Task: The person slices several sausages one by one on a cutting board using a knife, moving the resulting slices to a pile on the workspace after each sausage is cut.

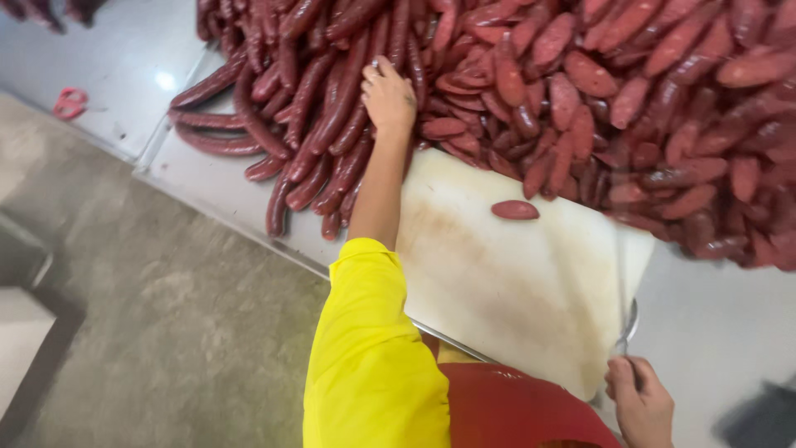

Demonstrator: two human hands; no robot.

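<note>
Left hand (388, 98) reaches out toward 11 o'clock, palm down, fingers spread and resting on the heap of whole sausages (307, 108). Whether the fingers have closed round any one sausage cannot be told; the hand lies on top, touching several. Yellow sleeve (365, 348) covers the upper arm, forearm bare.

Right hand (640, 402) at 5 o'clock, low in view, fingers curled shut round the handle of a knife (628, 328). The blade runs up along the right edge of the white cutting board (514, 282), blurred, edge hard to make out.

Whole sausages: long, dark red, piled from 10 to 12 o'clock on a steel table (207, 178). Sliced sausage pieces (647, 99), oval and lighter red on the cut face, fill 12 to 3 o'clock, spilling onto the board's far edge. One single slice (515, 210) lies alone on the board, just clear of the pile.

Red scissors (70, 103) at 9 o'clock on the table, well apart. Red apron (506, 411) at 6 o'clock. Grey concrete floor (166, 332) at 8 o'clock.
</note>
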